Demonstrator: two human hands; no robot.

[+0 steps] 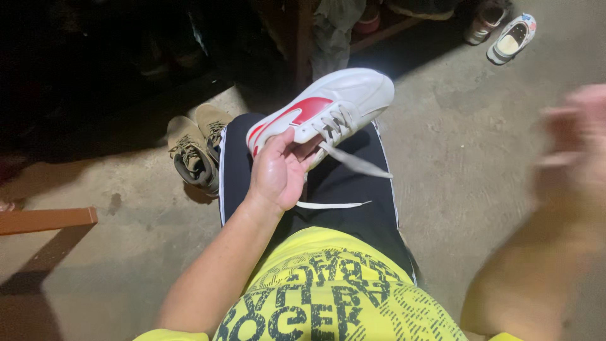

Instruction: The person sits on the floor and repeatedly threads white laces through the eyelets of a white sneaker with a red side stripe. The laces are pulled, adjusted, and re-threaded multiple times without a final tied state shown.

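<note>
My left hand (278,170) grips a white sneaker with a red stripe (328,104) by its heel opening, holding it over my knee in black trousers (353,189). Loose white laces (353,161) trail from the shoe across my lap. Out at the right edge my right hand (577,142) is raised off the shoe and heavily blurred, so its fingers cannot be made out. Nothing is seen in it.
A pair of tan lace-up boots (196,148) stands on the concrete floor left of my knee. A wooden bar (47,220) juts in at the left edge. Small shoes (511,38) lie at the top right, near dark furniture and hanging cloth (331,31).
</note>
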